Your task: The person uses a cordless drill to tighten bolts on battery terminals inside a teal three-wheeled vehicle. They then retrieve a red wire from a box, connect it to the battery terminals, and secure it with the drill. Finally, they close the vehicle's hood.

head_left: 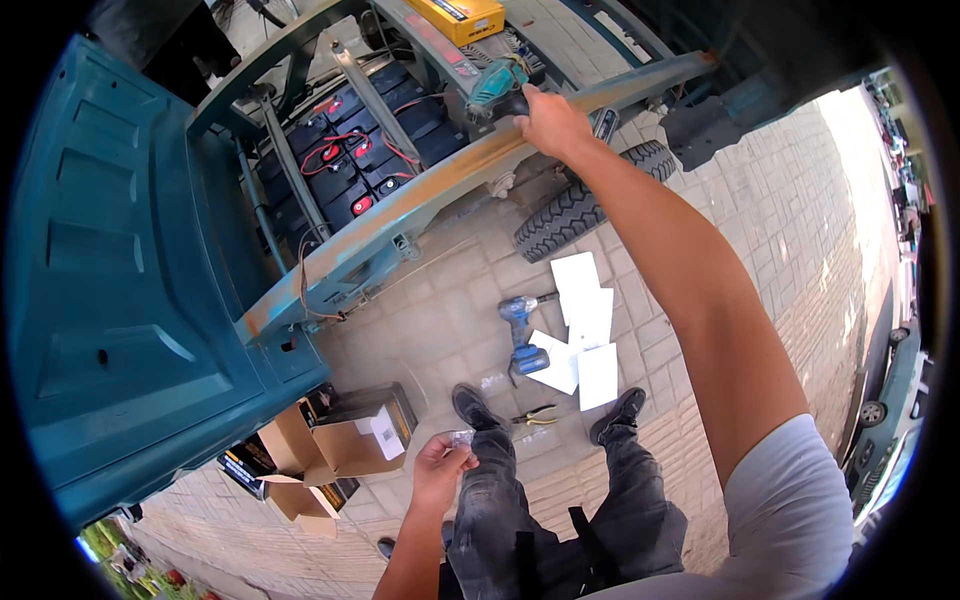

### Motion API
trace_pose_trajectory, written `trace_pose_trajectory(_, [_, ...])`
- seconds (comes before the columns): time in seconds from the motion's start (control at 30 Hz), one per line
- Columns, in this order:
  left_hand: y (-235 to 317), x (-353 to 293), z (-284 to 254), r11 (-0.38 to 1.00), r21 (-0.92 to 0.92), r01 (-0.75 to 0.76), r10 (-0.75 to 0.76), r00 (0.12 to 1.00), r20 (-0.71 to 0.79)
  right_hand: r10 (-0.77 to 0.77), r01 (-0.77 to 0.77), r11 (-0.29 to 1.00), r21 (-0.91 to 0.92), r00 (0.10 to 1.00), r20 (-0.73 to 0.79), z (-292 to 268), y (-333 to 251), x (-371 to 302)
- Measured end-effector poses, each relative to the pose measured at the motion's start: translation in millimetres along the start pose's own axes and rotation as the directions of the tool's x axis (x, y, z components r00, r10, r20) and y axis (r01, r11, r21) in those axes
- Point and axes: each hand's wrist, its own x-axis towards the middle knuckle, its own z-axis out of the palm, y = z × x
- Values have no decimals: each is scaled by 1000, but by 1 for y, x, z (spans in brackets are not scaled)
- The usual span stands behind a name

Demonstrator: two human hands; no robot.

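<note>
My right hand [553, 124] reaches out to the rusty teal frame rail [450, 180] of a vehicle. Its fingers close around the dark end of a teal-and-black tool [497, 84] lying on the frame; its exact kind is not plain. Low in front of me, my left hand [440, 472] pinches a small clear plastic bag [461, 438]; what it contains is too small to tell. Between my feet and the frame, a blue cordless drill [519, 335] lies on the paving beside several white sheets [597, 375]. Yellow-handled pliers [535, 415] rest near my shoes.
Several black batteries [340, 150] with red and black cables sit inside the frame. A yellow box [455, 18] stands on top. A tyre [590, 205] is under the rail. Opened cardboard boxes [350, 440] lie at left, below the teal body panel [120, 270].
</note>
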Motion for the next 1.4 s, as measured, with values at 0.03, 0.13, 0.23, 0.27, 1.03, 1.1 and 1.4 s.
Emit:
trace_pose_trajectory(0.03, [0, -9, -19, 1000, -16, -21, 20, 998, -52, 24, -22, 999, -31, 998, 54, 5, -13, 19])
trace_pose_trajectory(0.13, [-14, -26, -61, 999, -53, -9, 2, 990, -140, 13, -22, 993, -120, 997, -79, 33, -14, 57])
trace_pose_trajectory(0.23, [-23, -34, -76, 977, -212, 1, -39, 984, -174, -14, -39, 963, -265, 981, -195, 43, -26, 63])
trace_pose_trajectory(0.27, [-22, -35, -71, 968, -250, -36, -8, 985, -174, -121, 21, 948, -318, 946, -300, 50, -23, 53])
trace_pose_trajectory(1.03, [-44, -306, 271, 560, -262, -786, 695, 618, -368, -583, -362, 2, 932, 757, 295, -193, 24, -515])
trace_pose_trajectory(1.1, [-62, -320, 287, 594, -216, -775, 690, 628, -359, -517, -225, 47, 973, 828, 217, -203, 41, -546])
trace_pose_trajectory(1.4, [-77, -398, 269, 144, 754, -641, 776, 546, 316, -802, 586, 565, 581, 554, 222, -269, 92, -595])
